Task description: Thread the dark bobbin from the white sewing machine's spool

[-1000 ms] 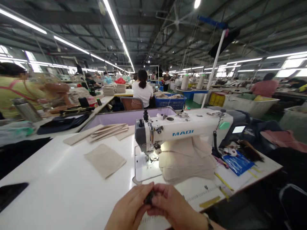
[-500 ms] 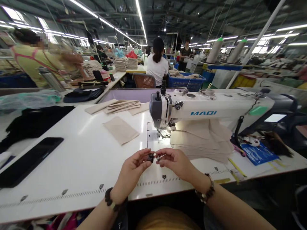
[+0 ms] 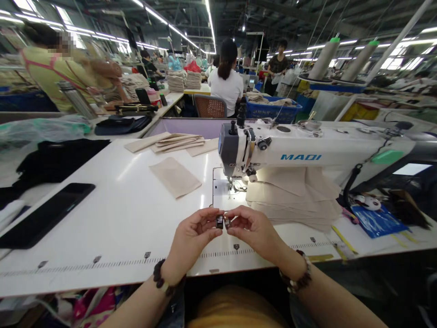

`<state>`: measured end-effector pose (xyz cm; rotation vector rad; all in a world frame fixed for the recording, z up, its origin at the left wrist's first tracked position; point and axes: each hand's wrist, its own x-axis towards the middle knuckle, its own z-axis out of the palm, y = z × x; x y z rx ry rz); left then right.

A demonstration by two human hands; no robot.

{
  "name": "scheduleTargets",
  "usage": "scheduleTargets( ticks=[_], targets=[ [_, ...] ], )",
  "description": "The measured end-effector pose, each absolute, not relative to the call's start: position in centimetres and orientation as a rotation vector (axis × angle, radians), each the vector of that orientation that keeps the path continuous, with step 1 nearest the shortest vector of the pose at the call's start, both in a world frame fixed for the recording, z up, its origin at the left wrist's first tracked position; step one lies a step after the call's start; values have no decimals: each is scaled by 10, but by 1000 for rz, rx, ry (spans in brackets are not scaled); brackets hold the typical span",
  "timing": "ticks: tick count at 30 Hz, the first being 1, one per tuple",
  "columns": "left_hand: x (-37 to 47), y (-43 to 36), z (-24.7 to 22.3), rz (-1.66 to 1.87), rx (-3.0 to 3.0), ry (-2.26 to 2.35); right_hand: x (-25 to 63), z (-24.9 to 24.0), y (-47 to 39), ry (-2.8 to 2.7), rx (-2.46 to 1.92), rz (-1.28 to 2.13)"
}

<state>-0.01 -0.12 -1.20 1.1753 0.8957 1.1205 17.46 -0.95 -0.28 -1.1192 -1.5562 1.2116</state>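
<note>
Left hand: bare, no glove, no sleeve in view. Left wrist: bracelet of dark round beads, one pale bead among them. Right hand: bare, forearm uncovered. Right wrist: bracelet of mixed brown and pale beads. Torso: yellow-orange garment at bottom edge.

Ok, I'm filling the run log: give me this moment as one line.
left hand: pinches small dark part | right hand: pinches small metal part | parts meet above table | sewing machine behind
</note>
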Motion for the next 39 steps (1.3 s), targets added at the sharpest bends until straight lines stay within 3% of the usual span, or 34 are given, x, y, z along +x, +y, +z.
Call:
scheduleTargets(
  ticks=[12, 19, 30, 33, 37, 39],
  targets=[
    [3, -10, -8, 1205, 1195, 754, 172, -8, -16, -1495, -1087, 1203],
    [3, -19, -7, 1200, 1319, 826, 173, -10, -21, -1328, -1023, 1432],
    [1, -23, -11, 1158, 1588, 935, 175, -11, -25, -1231, -987, 1498],
    [0, -25, -11, 1158, 1589, 928, 175, -10, -26, -1338, -1012, 1385],
    [1, -26, -13, 1143, 1539, 929, 180, -3, -29, -1710, -1095, 855],
    [2, -24, -14, 1158, 1410, 910, 184, 1, -30, -1809, -1066, 835]
  ],
)
